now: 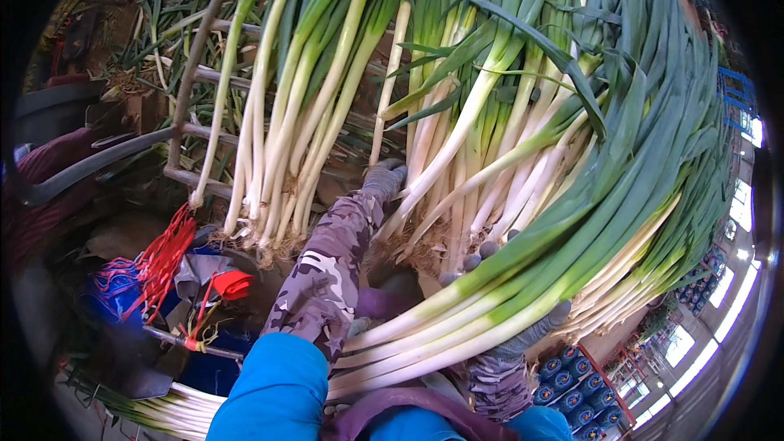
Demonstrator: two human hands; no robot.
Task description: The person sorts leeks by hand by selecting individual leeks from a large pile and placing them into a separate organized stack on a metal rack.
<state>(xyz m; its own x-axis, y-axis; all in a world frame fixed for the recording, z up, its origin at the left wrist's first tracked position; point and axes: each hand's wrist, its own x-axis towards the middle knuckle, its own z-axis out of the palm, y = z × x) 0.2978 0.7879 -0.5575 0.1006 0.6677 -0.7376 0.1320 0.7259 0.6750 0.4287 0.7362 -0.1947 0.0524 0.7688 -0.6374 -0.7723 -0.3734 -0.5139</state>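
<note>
Several leeks (441,328) fill my curled right hand (529,335); my left hand (384,181) is at the far pile (523,118), its grip I cannot tell.

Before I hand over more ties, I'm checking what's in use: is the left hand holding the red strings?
No, the left hand is among the leeks, while the red strings hang apart, farther left.

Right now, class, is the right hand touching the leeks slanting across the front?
Touching: the head view shows the gloved right hand wrapped around these leeks, with fingers showing at their far edge.
</note>
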